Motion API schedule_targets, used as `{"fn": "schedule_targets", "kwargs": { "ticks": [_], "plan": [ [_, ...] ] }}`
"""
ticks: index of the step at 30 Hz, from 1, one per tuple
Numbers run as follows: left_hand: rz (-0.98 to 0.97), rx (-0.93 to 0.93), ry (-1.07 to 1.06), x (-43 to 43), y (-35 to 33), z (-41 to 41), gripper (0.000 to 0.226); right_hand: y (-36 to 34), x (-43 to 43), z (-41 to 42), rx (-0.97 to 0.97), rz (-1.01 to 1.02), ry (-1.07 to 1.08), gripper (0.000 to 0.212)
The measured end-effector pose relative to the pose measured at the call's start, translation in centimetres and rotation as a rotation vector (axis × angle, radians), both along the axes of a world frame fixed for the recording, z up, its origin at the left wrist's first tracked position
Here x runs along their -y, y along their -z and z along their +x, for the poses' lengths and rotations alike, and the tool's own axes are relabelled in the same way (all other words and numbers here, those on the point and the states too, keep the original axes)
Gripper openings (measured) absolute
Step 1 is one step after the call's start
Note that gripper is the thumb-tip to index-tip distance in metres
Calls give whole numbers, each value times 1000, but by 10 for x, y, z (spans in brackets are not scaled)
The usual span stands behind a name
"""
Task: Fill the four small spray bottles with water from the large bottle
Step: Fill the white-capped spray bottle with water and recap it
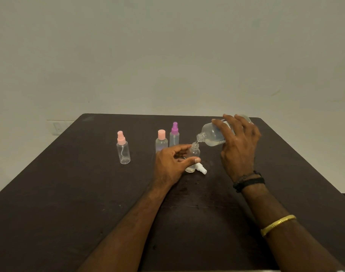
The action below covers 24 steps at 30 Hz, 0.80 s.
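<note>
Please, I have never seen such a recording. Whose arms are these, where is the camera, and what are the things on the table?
There is no machine here. A person works with bare hands, and the single camera sits on their head, looking forward and down. The right hand tips the large bottle, and water runs into a small open bottle, which the left hand holds upright on the dark table. A white sprayer lies beside it. Three more small bottles stand closed: a pink sprayer bottle on the left, then a pink-capped bottle and a purple sprayer bottle.
</note>
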<state>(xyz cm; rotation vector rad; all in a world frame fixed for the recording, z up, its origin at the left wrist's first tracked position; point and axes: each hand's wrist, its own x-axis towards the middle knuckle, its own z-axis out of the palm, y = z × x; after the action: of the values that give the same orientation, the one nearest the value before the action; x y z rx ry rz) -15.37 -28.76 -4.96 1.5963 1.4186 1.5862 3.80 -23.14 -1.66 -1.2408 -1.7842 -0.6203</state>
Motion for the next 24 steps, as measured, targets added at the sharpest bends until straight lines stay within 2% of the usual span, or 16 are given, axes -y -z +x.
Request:
{"fn": "schedule_targets", "kwargs": {
  "ticks": [24],
  "plan": [
    [-1, -10, -4, 0, 1, 1, 53, 2, -1, 0, 4, -9, -7, 76]
  ]
}}
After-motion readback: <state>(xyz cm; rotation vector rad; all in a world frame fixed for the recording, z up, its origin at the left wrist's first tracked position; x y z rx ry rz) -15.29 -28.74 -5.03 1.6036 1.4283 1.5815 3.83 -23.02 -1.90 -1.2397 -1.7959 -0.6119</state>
